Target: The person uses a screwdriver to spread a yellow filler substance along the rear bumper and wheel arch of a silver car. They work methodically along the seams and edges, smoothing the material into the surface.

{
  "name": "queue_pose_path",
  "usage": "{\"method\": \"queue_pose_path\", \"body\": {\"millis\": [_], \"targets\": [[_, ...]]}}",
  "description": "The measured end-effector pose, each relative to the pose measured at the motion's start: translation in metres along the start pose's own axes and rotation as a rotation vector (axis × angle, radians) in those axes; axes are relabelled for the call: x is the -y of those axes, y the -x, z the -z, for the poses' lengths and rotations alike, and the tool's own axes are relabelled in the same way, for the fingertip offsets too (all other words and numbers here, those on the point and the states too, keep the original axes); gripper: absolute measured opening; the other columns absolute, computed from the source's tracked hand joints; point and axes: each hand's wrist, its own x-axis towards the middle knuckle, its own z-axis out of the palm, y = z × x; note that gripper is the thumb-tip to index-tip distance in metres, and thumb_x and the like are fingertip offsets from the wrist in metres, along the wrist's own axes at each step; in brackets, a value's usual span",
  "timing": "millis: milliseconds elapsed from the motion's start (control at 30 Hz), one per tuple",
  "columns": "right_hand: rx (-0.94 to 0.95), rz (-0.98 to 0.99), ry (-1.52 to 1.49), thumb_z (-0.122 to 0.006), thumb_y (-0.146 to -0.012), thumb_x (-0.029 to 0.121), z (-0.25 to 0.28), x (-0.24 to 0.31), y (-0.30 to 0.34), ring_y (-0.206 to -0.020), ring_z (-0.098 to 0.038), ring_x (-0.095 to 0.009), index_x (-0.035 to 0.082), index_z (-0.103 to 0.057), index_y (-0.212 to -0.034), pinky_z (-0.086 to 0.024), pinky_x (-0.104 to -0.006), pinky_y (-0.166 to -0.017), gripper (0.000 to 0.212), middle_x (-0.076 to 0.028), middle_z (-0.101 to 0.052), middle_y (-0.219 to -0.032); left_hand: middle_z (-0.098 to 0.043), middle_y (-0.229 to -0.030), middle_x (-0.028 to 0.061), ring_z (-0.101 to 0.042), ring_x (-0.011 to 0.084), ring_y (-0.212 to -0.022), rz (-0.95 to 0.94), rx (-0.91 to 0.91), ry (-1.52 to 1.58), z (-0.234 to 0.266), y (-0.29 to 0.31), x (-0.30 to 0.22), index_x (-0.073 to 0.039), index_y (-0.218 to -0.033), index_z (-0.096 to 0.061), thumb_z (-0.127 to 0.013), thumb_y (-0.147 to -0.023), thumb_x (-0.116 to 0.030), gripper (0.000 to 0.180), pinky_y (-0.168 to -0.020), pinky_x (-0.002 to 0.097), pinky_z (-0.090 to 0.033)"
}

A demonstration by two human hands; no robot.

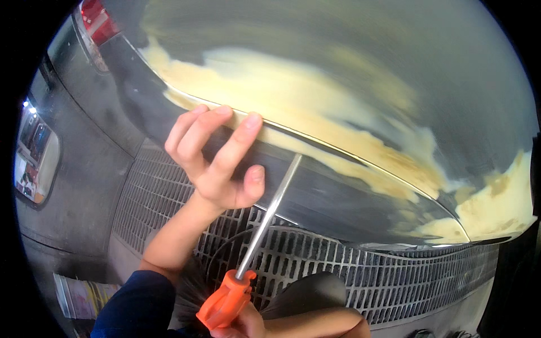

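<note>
A grey car body panel (315, 34) with patches of cream-coloured filler (265, 79) curves across the upper view. A narrow gap (321, 138) runs along it, slanting down to the right. My left hand (220, 152) rests its fingertips at this gap, fingers apart and thumb away from the surface, holding nothing. Low in the view, my right hand (248, 324) grips the orange handle of a screwdriver (265, 225). Its long metal shaft slants up, and the tip meets the filler strip just below the gap, right of my left hand. Part of my right hand is cut off below.
A slatted floor grating (406, 281) lies under the panel. At the left are a dark wall surface (84, 186) with a small window (36, 158), and a red tail light (98, 22) at the panel's edge. A printed bundle (84, 296) sits at the lower left.
</note>
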Motion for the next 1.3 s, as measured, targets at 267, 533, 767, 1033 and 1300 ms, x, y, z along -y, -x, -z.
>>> {"method": "queue_pose_path", "body": {"millis": [267, 533, 767, 1033, 1300], "targets": [[-0.017, 0.013, -0.004, -0.066, -0.098, 0.027, 0.003, 0.002, 0.005, -0.061, -0.055, -0.015, 0.003, -0.058, -0.093, -0.043, -0.0296, -0.057, 0.026, -0.004, -0.057, -0.069, -0.054, -0.124, 0.0133, -0.045, 0.0322, -0.119, -0.020, 0.042, -0.010, 0.002, -0.002, -0.002, -0.010, -0.122, -0.072, -0.054, -0.089, -0.041, 0.049, -0.102, 0.0427, -0.040], [-0.029, 0.015, -0.012, -0.065, -0.099, 0.026, 0.004, 0.003, 0.013, -0.060, -0.054, -0.013, 0.003, -0.057, -0.093, -0.042, -0.0286, -0.056, 0.025, -0.003, -0.056, -0.068, -0.058, -0.127, 0.0099, -0.046, 0.0293, -0.120, -0.069, 0.050, -0.002, 0.001, -0.001, -0.007, -0.012, -0.120, -0.073, -0.053, -0.090, -0.044, 0.048, -0.102, 0.0404, -0.038], [-0.044, 0.030, -0.009, -0.064, -0.099, 0.026, 0.008, 0.006, 0.019, -0.059, -0.053, -0.012, 0.003, -0.056, -0.093, -0.042, -0.0278, -0.056, 0.025, -0.002, -0.055, -0.067, -0.066, -0.129, 0.0036, -0.050, 0.0268, -0.119, -0.171, 0.124, 0.069, 0.007, -0.001, -0.007, -0.019, -0.117, -0.075, -0.050, -0.091, -0.043, 0.043, -0.096, 0.0378, -0.037], [-0.036, 0.060, -0.015, -0.063, -0.100, 0.025, 0.014, 0.015, 0.038, -0.058, -0.051, -0.010, 0.003, -0.056, -0.092, -0.041, -0.0267, -0.055, 0.024, -0.001, -0.054, -0.067, -0.069, -0.125, 0.0024, -0.055, 0.0233, -0.117, -0.289, 0.114, 0.065, 0.000, -0.009, -0.025, -0.017, -0.115, -0.076, -0.050, -0.092, -0.037, 0.040, -0.094, 0.0369, -0.039], [-0.002, 0.074, -0.026, -0.062, -0.101, 0.025, 0.017, 0.018, 0.067, -0.057, -0.050, -0.009, 0.004, -0.055, -0.092, -0.040, -0.0257, -0.054, 0.024, 0.000, -0.054, -0.066, -0.068, -0.123, 0.0055, -0.057, 0.0266, -0.116, -0.193, 0.097, 0.117, -0.015, -0.027, -0.081, -0.011, -0.114, -0.076, -0.058, -0.084, -0.024, 0.037, -0.093, 0.0370, -0.046]]}}
